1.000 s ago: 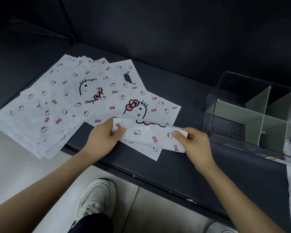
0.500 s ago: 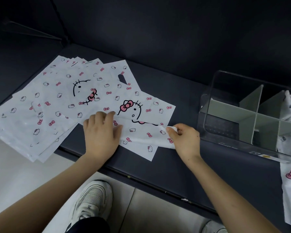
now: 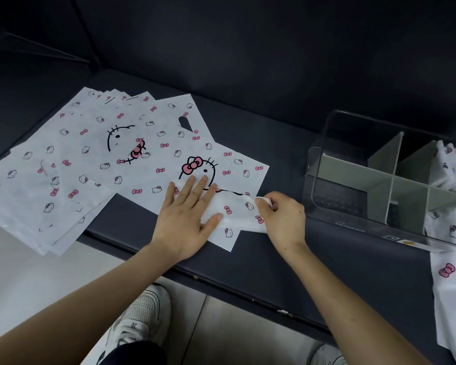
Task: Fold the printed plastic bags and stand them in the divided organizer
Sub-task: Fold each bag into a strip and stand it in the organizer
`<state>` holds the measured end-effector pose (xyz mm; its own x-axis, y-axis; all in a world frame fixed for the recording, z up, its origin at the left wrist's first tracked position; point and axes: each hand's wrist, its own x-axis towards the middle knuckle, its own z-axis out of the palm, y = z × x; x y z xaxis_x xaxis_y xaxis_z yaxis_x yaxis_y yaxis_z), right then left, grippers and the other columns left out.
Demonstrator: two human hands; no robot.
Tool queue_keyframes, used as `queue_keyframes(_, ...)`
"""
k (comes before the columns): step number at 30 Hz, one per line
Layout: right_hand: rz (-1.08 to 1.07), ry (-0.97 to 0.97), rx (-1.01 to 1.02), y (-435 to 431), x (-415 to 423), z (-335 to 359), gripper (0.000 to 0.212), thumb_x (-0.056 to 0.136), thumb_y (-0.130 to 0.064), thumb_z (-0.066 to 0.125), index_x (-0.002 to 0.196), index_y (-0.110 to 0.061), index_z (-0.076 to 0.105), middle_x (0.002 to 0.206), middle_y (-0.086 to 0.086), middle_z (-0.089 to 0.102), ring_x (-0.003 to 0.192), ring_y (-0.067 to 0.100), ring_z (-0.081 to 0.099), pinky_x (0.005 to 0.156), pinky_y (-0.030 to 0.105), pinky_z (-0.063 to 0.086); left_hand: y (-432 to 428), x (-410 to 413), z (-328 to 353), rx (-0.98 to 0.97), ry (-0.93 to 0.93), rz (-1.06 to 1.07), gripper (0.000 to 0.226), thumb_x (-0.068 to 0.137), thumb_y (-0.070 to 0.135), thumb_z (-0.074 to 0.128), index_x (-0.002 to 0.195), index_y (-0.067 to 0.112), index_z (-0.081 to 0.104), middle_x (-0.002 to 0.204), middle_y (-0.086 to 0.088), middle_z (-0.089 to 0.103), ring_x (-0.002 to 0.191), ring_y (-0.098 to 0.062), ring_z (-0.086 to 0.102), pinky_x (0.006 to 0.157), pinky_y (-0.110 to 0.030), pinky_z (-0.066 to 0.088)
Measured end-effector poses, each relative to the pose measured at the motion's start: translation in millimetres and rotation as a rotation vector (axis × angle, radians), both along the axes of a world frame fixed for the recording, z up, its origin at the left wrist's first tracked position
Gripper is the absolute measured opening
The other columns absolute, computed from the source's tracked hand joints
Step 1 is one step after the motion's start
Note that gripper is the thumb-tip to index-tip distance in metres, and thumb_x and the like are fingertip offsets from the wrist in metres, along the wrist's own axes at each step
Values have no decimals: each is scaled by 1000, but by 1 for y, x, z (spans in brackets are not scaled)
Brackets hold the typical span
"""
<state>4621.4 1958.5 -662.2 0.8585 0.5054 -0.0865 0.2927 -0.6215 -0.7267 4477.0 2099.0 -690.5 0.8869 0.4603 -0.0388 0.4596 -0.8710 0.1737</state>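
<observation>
Just left of the divided organizer (image 3: pixel 353 175), the half-folded printed bag (image 3: pixel 234 209) lies under the left hand (image 3: pixel 190 217), fingers spread flat, while the right hand (image 3: pixel 282 219) pinches the end nearest the organizer; the slick plastic may slip or spring open, skewing the crease.

10 o'clock, printed bags (image 3: pixel 153 159): white, with a repeat print of small pink bows and black-outlined cat faces. Each visible front carries one large black line-drawn face with a pink bow.
Centre, folded bag (image 3: pixel 237 209): same print.
The desk (image 3: pixel 274 259): plain dark blue-grey.
3 o'clock, organizer (image 3: pixel 353 175): clear walls, pale grey-green dividers, small yellow dot on the label.
6 o'clock, shoe (image 3: pixel 140 317): white, black trim.
8 o'clock, floor (image 3: pixel 24 272): off-white.
</observation>
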Motion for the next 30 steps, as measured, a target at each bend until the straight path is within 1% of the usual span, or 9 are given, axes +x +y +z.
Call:
queue_keyframes(3,-13,-227,-82,4,-8,1,4,85,-12,65,86,-9,65,71,5,63,61,26,60,52,27,39,-1,1,2,9,29,5,74,85,69,-1,149,31,0,160,5,-1,145,-13,-11,117,-45,-10)
queue_keyframes(5,62,-615,-229,7,-21,-3,27,73,-7,69,100,-13,68,89,9,66,67,29,62,53,30,45,-2,0,4,10,26,9,76,83,70,-1,150,33,0,160,6,-3,145,-12,-13,117,-45,-11)
queue_keyframes(7,243,-809,-287,11,-30,-12,40,74,-11,66,114,-14,67,110,9,66,91,30,64,77,41,53,-2,1,3,13,29,12,78,81,73,-4,148,35,-3,160,6,-4,145,-12,-14,117,-45,-11)
queue_keyframes(10,459,-738,-347,11,-37,-24,38,87,-22,60,124,-11,63,131,8,60,123,29,55,109,54,28,-3,2,3,2,14,18,78,80,74,-4,148,36,0,160,6,-2,144,-11,-14,117,-46,-9)
queue_keyframes(13,490,-622,-456,4,-33,-26,48,99,-33,27,134,-15,54,141,3,51,133,24,46,108,53,17,-3,2,4,-3,38,15,76,78,73,-3,145,38,-8,160,6,-7,144,-11,-17,117,-46,-11)
queue_keyframes(19,409,-555,-517,-28,-24,-25,54,99,-34,18,145,-12,37,149,1,40,139,22,36,113,48,5,2,3,3,5,66,-4,76,77,76,-2,144,41,-12,160,4,-11,147,-14,-14,118,-45,-11)
queue_keyframes(24,343,-576,-495,-31,-22,-20,52,96,-31,26,135,-7,52,139,5,53,129,27,49,113,49,26,3,3,2,7,51,-9,76,79,75,1,145,40,-10,160,3,-8,147,-14,-13,118,-44,-11)
queue_keyframes(27,301,-593,-369,-22,-20,-11,47,87,-27,37,115,-4,67,114,9,69,102,33,66,84,47,53,6,3,5,6,79,-50,76,77,75,-4,144,40,-13,158,5,-16,145,-13,-19,117,-43,-13)
queue_keyframes(30,259,-425,-301,-10,-10,4,37,85,-23,61,116,-5,64,103,9,65,90,32,60,79,39,53,12,4,10,-2,83,-135,75,77,75,-4,144,41,-12,158,5,-16,143,-11,-22,117,-43,-13)
